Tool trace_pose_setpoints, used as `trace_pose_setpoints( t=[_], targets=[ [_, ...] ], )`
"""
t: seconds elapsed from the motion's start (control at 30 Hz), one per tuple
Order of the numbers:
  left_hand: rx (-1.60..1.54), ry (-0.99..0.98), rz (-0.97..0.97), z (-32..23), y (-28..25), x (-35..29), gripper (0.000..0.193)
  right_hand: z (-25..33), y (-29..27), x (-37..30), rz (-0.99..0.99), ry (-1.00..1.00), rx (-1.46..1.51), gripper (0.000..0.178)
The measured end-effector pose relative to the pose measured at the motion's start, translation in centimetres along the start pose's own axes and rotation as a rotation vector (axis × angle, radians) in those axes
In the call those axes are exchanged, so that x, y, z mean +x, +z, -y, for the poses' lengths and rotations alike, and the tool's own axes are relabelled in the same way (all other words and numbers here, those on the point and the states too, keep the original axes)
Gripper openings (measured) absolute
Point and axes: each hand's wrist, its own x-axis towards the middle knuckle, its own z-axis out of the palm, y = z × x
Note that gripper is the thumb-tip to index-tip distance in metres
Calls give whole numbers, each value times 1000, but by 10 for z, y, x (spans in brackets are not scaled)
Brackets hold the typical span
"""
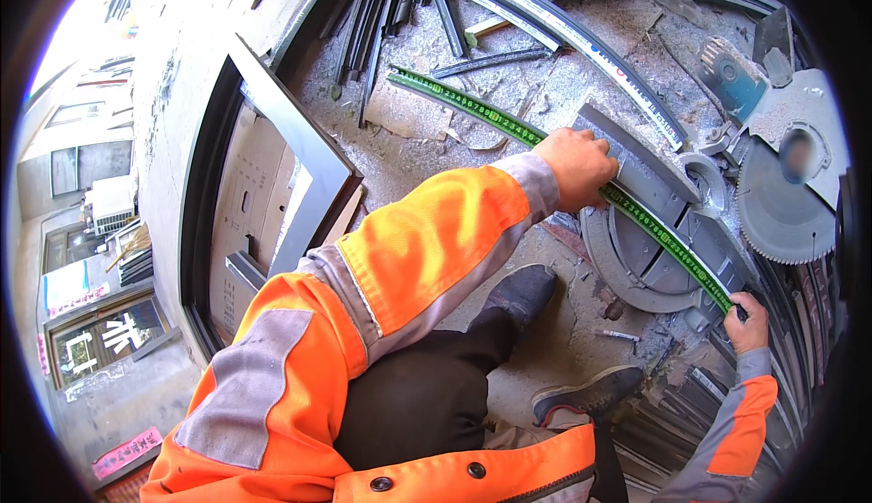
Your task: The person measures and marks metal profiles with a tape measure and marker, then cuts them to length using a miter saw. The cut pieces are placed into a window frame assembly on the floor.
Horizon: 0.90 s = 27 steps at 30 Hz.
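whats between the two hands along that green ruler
In the head view, the green ruler spans from the left hand to the right hand, crossing the grey round base of the mitre saw; nothing else sits on that stretch.

A dusty grey concrete floor [427, 139] carries everything here, its surface strewn with pale metal shavings. On it lie a bundle of dark aluminium profile strips [372, 21], a long grey profile with a green measuring tape [472, 108] along it, and a grey miter saw base [649, 249] with its toothed round blade [783, 217]. A dark rectangular window frame [272, 194] rests at the left over flat brown cardboard [250, 185].
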Motion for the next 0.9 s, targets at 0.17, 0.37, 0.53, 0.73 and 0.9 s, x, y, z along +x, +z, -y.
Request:
trace_pose_setpoints(
  t=[0.17,0.37,0.53,0.73,0.9],
  targets=[
    [35,64,-80,3,4,-2,45,-2,1,2,-17,-29,-3,23],
    [77,72,-160,2,14,-4,41,-12,3,8,-43,-95,-31,22],
    [70,78,-182,1,16,-7,40,-10,4,12,-51,-109,-28,20],
    [56,62,-175,2,17,-9,40,-12,5,14,-43,-106,1,19],
    [73,59,-164,3,17,-9,39,-6,5,14,-33,-68,-2,18]
  ],
)
